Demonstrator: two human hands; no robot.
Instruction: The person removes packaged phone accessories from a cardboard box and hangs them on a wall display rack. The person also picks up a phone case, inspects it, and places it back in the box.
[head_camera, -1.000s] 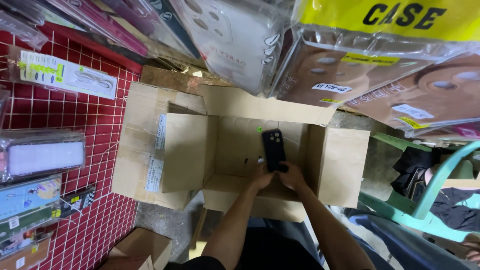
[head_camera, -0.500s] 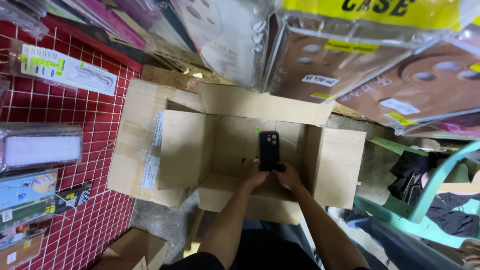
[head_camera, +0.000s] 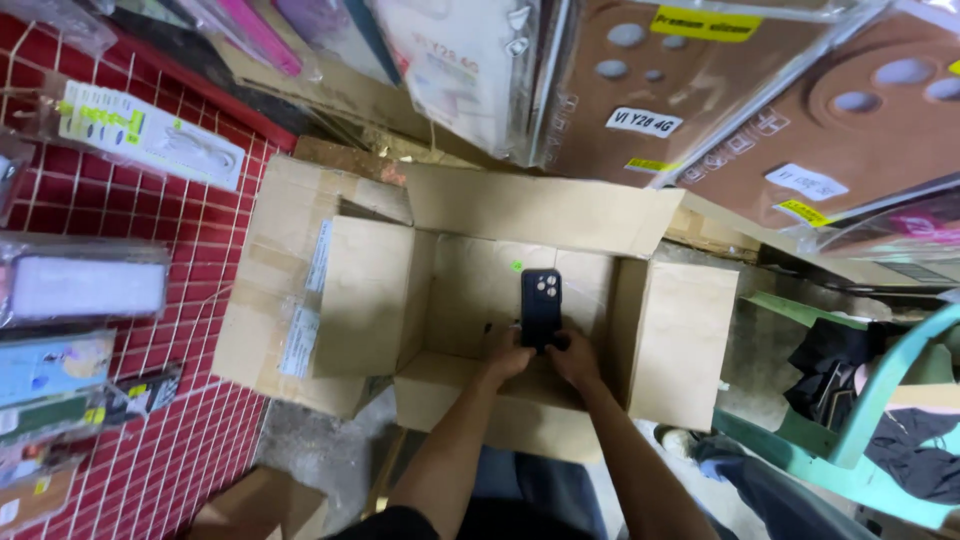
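A dark phone case (head_camera: 541, 305) with camera cut-outs is held upright over an open brown cardboard box (head_camera: 470, 300). My left hand (head_camera: 504, 355) grips its lower left edge and my right hand (head_camera: 573, 357) grips its lower right edge. Both forearms reach forward from the bottom of the view over the box's near flap. The box's inside shows bare cardboard with a small green sticker (head_camera: 517, 266) on its far wall.
A red wire grid panel (head_camera: 130, 230) with hanging packaged accessories runs along the left. Packaged phone cases (head_camera: 700, 90) hang overhead. A teal plastic chair (head_camera: 860, 440) with dark cloth stands at right. Another small box (head_camera: 260, 505) lies on the concrete floor.
The view has tilted slightly; the phone case stays upright in both hands over the box, barely shifted.
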